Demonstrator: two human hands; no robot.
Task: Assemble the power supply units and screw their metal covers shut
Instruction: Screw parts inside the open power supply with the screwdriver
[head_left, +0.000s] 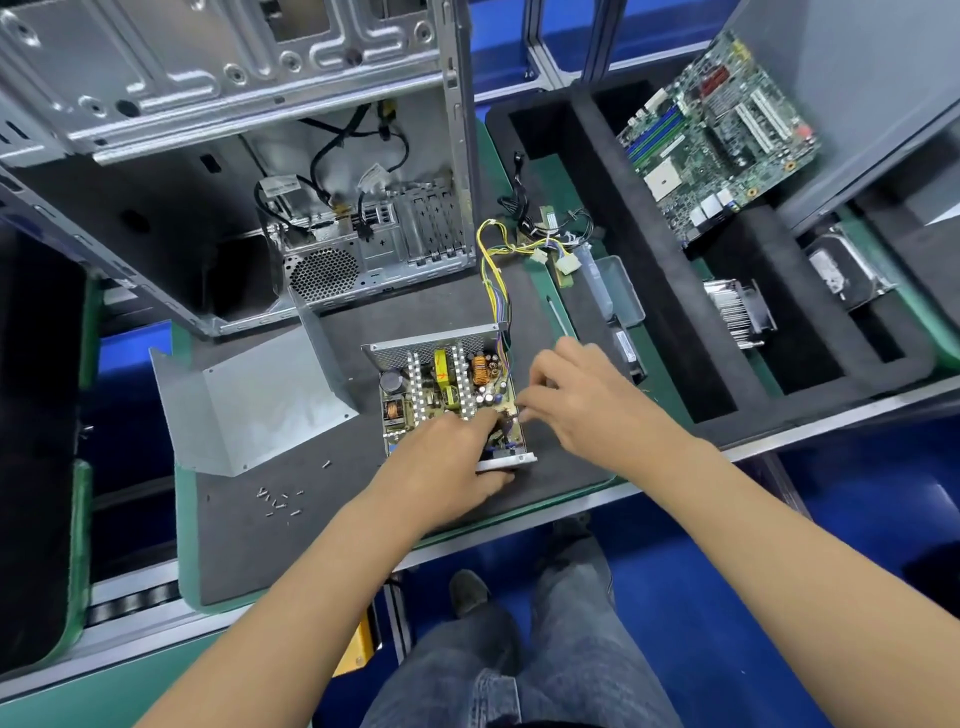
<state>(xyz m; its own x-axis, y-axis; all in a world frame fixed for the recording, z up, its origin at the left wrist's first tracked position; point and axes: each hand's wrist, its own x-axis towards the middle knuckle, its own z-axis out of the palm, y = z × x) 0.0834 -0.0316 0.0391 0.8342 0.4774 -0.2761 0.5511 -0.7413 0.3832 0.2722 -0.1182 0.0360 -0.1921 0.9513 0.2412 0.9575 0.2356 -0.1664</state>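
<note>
Nearby, metal cover (260, 400) and screws (278, 500) flank open power supply (441, 384).

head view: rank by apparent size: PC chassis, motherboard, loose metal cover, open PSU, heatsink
1. PC chassis
2. Motherboard and loose metal cover: look alike, not ranked
3. Open PSU, partly hidden by both hands
4. Heatsink

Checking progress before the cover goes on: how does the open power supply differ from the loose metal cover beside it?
The power supply sits open with its circuit board and wires exposed; the metal cover is a bare bent sheet, off to its left. The left hand and right hand work on the power supply; the metal cover lies untouched. Both rest on the dark mat.
</note>
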